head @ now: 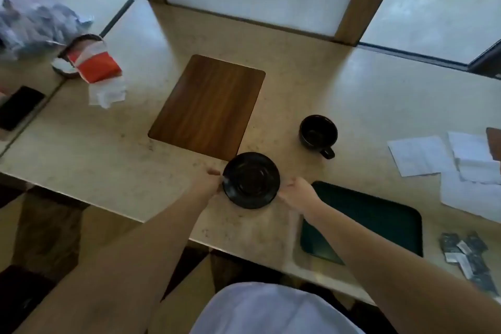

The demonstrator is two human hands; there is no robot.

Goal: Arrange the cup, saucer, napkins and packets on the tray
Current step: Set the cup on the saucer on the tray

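A round black glossy saucer (251, 180) sat on the beige speckled stone counter (113, 149), held at its rim from both sides: the left hand (210, 180) gripped the left edge with curled fingers, and the right hand (296, 191) pinched the right edge between curled fingers and thumb. The saucer carried nothing. Just beyond the saucer and to its left lay one flat rectangular dark wood tray (207, 106), bare, its near corner almost touching the saucer. Beyond the saucer to the right stood one black ceramic cup (317, 133), empty, handle toward the person. Right of the saucer lay one dark green rectangular plastic tray (379, 222), nothing in it. Far right of the saucer lay several white paper napkins (423, 154) and a loose heap of small dark and white packets (467, 255), too blurred to count.
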